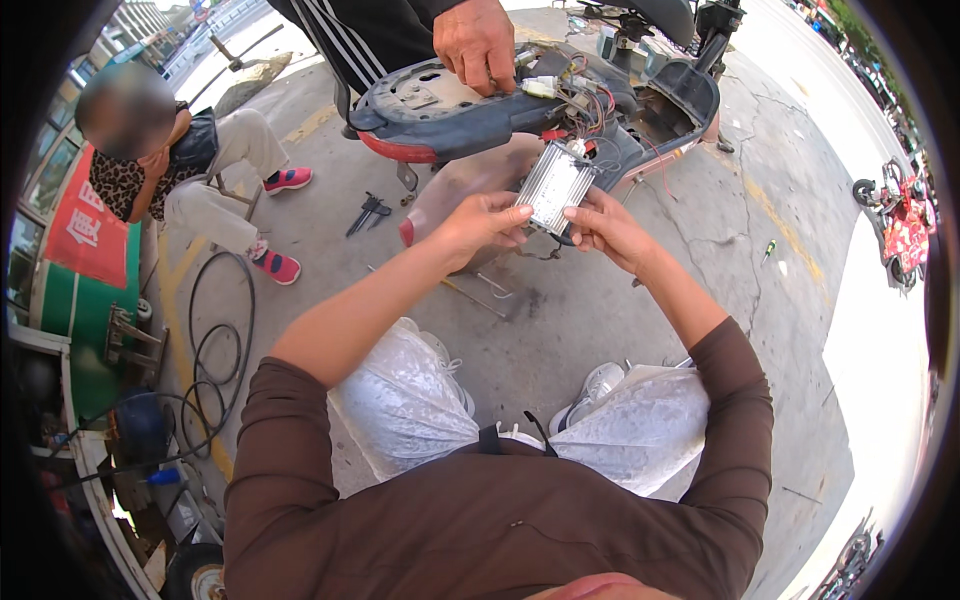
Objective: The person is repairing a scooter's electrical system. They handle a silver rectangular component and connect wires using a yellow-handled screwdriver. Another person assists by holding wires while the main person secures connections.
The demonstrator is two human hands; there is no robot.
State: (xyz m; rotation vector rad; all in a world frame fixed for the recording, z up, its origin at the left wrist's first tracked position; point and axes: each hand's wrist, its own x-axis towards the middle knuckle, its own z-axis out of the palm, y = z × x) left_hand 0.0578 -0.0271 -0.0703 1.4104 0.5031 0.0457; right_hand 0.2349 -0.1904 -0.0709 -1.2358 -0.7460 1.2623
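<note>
Left grip (482,222) and right grip (612,232) hold a finned box (556,186), wires (603,98) crowding beyond.

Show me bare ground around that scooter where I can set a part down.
Bare ground lies between the right forearm and the green screwdriver, and between the hose and the left forearm. The scooter is crowded: wires, the silver box in the left hand and right hand, and another person's hand.
</note>
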